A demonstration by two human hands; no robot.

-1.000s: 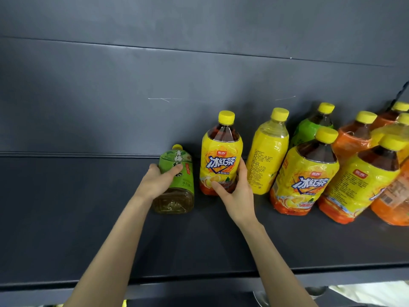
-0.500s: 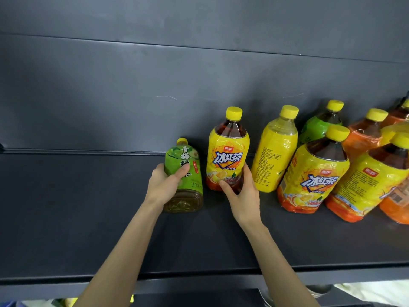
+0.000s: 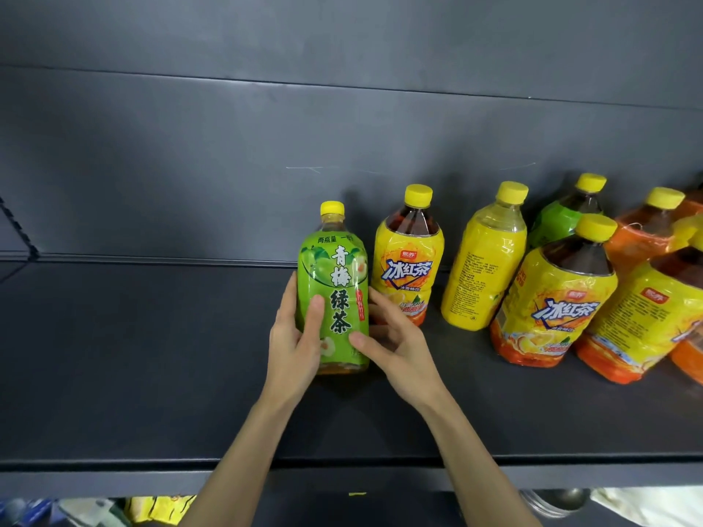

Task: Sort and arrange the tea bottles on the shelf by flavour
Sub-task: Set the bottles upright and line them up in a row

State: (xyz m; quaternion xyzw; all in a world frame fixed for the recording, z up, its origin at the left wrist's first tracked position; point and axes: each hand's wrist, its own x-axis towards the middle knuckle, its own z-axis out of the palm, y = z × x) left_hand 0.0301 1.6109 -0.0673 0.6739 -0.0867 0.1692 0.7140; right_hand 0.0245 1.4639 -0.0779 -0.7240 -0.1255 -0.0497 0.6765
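Holds green bottle (image 3: 334, 283) upright in left grip (image 3: 296, 336), clamped round its left side, thumb across label. Cups its right side with right grip (image 3: 399, 348), fingers curled behind, thumb tip on front. Has it mid-shelf (image 3: 152, 374), just left of yellow bottle (image 3: 409, 268), other bottles (image 3: 555, 298) farther right.

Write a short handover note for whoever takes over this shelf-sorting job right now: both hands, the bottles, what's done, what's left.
Hands: left hand grips the green tea bottle; right hand holds its other side.
Where: it is upright at the row's left end on the shelf, the yellow iced tea bottle just right of it.
Done: one green bottle at the left end.
Left: the second green bottle sits at the back among yellow and orange bottles; group them by flavour.
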